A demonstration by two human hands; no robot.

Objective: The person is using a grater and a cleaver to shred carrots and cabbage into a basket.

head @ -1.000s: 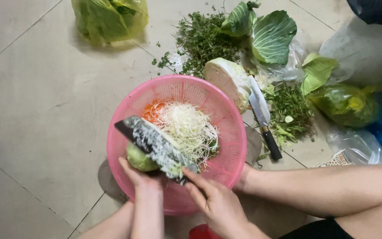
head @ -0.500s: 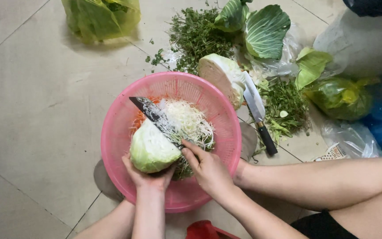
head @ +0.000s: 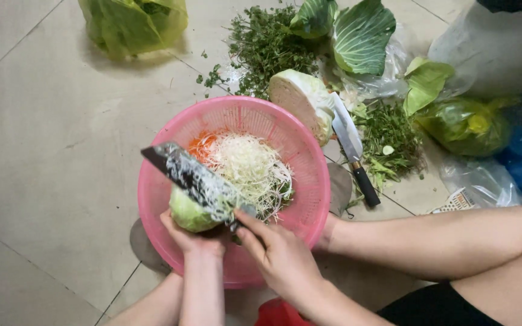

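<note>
Head view: cabbage being shredded over pink basket

Step in hand, as judged: shredding is under way. The left hand (head: 193, 236) is cupping a cabbage wedge (head: 187, 212) from below, fingers curled around its underside, holding it over the near side of the basket (head: 164, 145). The right hand (head: 280, 261) is gripping the handle of a knife (head: 196, 179), fingers wrapped closed about it, handle mostly hidden inside the fist.

Knife: blade is lying across the top of the wedge, touching it. Long axis is running diagonally, from the right hand at lower right up to the tip at upper left. Tip is pointing away from the body, toward the basket's far-left rim. Flat of the blade is facing up, coated with pale shreds.

Wedge: sitting inside the basket's near rim, partly under the blade, rounded green side showing toward the left.

Basket contents: a heap of pale shreds (head: 249, 169) is lying in the middle, with orange carrot shreds (head: 200, 145) just beside it on the far-left side.

Next move, as judged: it is calling for a shallow draw of the edge across the cut face, with the left fingers kept below and clear of the blade line, and the wedge kept over the basket.

Surroundings: half cabbage (head: 300, 102) is resting against the basket's far-right rim; a second knife (head: 351, 148) is lying beside it on the floor (head: 43, 151); herbs (head: 267, 48), loose leaves (head: 360, 33) and bags (head: 134, 21) are lying farther off.
</note>
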